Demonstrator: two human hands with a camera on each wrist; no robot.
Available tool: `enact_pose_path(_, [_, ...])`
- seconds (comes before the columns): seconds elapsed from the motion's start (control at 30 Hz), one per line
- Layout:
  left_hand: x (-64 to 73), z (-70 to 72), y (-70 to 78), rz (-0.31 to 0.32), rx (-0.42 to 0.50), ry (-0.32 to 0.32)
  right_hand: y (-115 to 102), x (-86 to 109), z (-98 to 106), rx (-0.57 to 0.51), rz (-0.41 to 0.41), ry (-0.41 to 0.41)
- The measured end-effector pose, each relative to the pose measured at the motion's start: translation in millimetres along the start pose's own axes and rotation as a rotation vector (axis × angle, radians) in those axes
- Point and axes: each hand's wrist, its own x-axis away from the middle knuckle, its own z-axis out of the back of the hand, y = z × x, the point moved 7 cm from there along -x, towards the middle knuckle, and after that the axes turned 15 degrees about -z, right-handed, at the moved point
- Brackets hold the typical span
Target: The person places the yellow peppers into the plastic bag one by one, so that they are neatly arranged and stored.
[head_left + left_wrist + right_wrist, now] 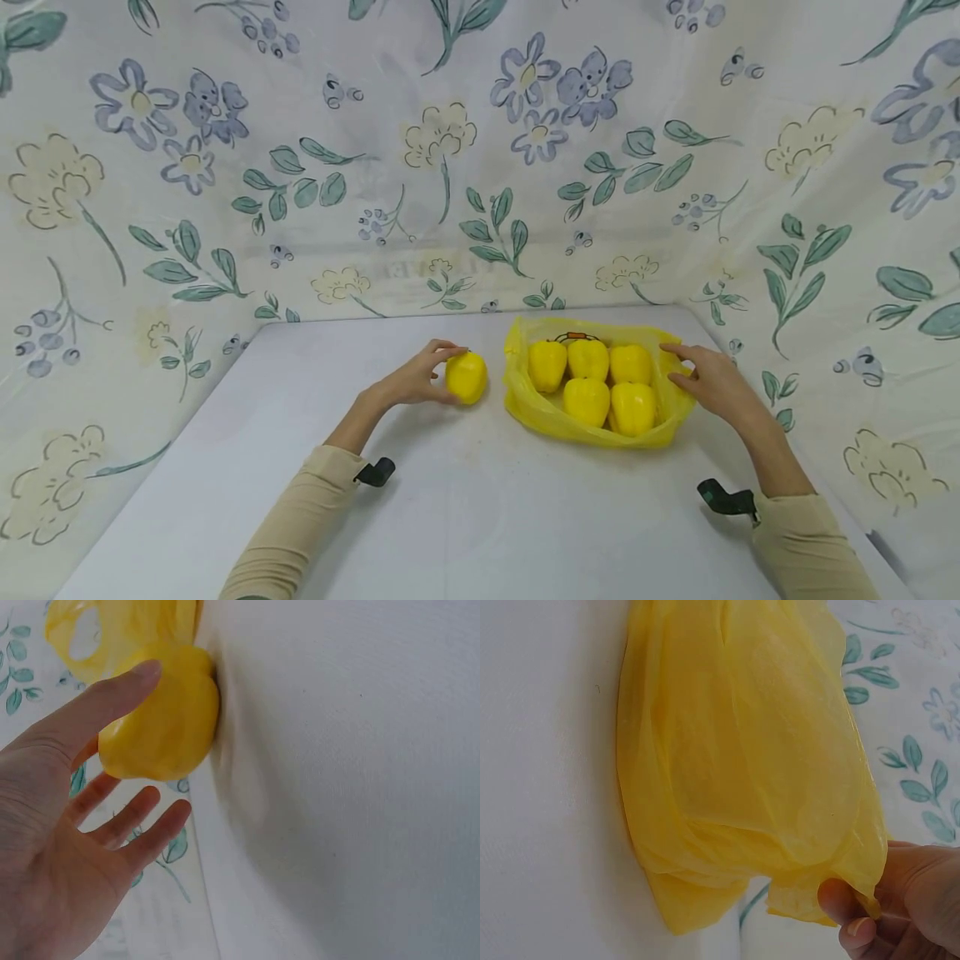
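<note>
My left hand (416, 379) pinches a yellow bell pepper (467, 377) between thumb and forefinger, to the left of the bag. In the left wrist view the thumb lies on the near side of the pepper (169, 720), while the other fingers spread loosely below it. A yellow plastic bag (536, 417) stands wide at the top and contains several more yellow peppers (587, 402). At its right side, my right hand (712, 379) grips the rim. The right wrist view shows the thin bag (742, 765) with its edge bunched between thumb and fingers (838, 900).
A thin dark handle with an orange grip (576, 335) shows at the bag's back edge. Everything stands on a white table (450, 508). Floral-printed sheeting (420, 192) rises behind the table and along its sides. Black wrist cameras (727, 498) jut from both sleeves.
</note>
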Motion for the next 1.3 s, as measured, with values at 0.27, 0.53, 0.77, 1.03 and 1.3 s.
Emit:
enact_pose_path(0.27, [-0.6, -1.8, -4.8, 0.005, -0.001, 0.008, -2, 0.8, -1, -0.01, 0.011, 0.017])
enact_pose_path(0.53, [-1.8, -5.3, -7.1, 0.008, 0.013, 0.022, -3, -0.3, -1, -0.016, 0.016, 0.012])
enact_pose_path(0.77, [0.6, -6.6, -4.3, 0.006, 0.028, 0.042, -4, 2.2, -1, -0.017, -0.01, -0.009])
enact_pose_path(1.03, [1.9, -2.9, -1.1, -0.005, 0.023, 0.05, -2, 2.6, -2, -0.009, -0.012, -0.012])
enact_pose_path(1.3, [-4.4, 14.9, 12.8, -0.033, 0.001, 0.077, -3, 2.0, 1, -0.016, 0.01, 0.0])
